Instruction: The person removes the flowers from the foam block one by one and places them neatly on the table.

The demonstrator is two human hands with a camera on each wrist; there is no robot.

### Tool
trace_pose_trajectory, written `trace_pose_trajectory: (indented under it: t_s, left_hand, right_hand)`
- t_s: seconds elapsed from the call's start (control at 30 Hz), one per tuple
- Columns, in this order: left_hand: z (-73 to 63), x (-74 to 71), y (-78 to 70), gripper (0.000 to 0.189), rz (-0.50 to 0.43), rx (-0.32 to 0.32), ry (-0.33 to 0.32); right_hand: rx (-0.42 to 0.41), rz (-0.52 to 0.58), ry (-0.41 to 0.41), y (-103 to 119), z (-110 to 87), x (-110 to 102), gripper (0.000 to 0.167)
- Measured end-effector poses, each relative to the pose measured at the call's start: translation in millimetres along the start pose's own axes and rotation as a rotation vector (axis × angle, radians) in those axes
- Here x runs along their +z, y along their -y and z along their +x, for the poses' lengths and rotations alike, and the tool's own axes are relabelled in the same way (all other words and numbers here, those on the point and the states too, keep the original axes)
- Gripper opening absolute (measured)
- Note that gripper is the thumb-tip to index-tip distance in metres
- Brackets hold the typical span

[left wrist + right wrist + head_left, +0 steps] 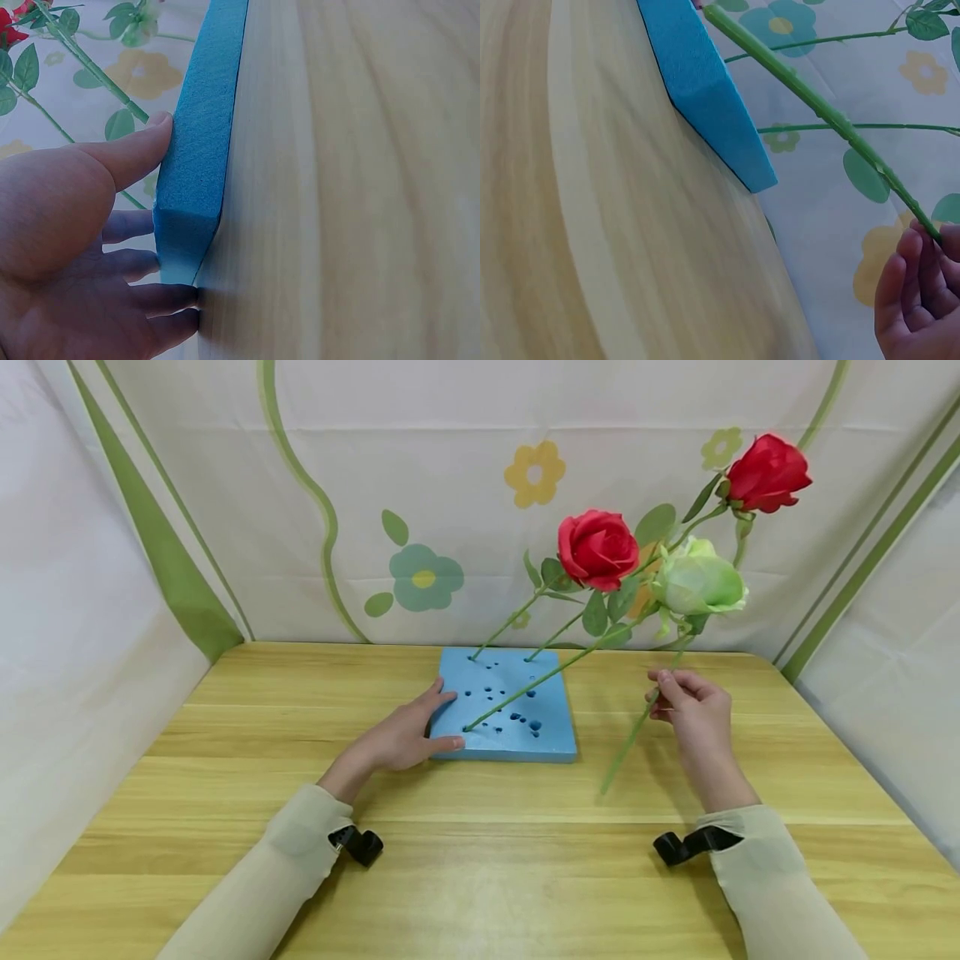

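Observation:
A blue foam block (555, 727) with many holes lies on the table. My left hand (401, 735) rests against its left side, fingers spread, the thumb on the near left corner. In the left wrist view, the fingertips (176, 298) touch the block's side. Three stems stand slanted in the block; one leads to a red rose (598, 550), another to a pale green rose (697, 578). Right of the block, my right hand (697, 702) pinches a green flower stem (633, 735), its lower end above the table. Overlapping blooms hide which flower tops it.
Another red rose (770, 473) leans at the upper right. Behind the wooden table (480, 877) hangs a white curtain (420, 443) with printed flowers. The slanted stems and leaves spread over the block's right side. A black wrist camera (678, 847) sits at the right sleeve.

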State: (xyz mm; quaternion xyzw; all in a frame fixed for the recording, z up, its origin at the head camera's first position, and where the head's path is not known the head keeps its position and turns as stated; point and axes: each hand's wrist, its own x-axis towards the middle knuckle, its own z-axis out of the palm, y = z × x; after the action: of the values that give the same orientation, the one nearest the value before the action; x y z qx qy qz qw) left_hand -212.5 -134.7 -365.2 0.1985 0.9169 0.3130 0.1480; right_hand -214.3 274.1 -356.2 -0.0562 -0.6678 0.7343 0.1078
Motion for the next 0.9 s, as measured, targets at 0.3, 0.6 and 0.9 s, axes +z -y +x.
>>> trace_pose_trajectory:
  t_s: [0.3,0.6,0.9]
  left_hand:
    - [0.5,0.3,1.6,0.087,0.012,0.007,-0.005]
    - [0.2,-0.1,0.9,0.087,0.012,0.005,-0.007]
    - [1.4,0.3,2.8,0.087,0.015,0.007,-0.004]
  right_hand:
    - [0.076,-0.151,0.054,-2.1,5.1,-17.3,0.025]
    - [0.101,-0.381,0.126,-9.6,11.7,-21.6,0.041]
    - [0.107,-0.525,0.194,-16.2,12.5,-24.1,0.047]
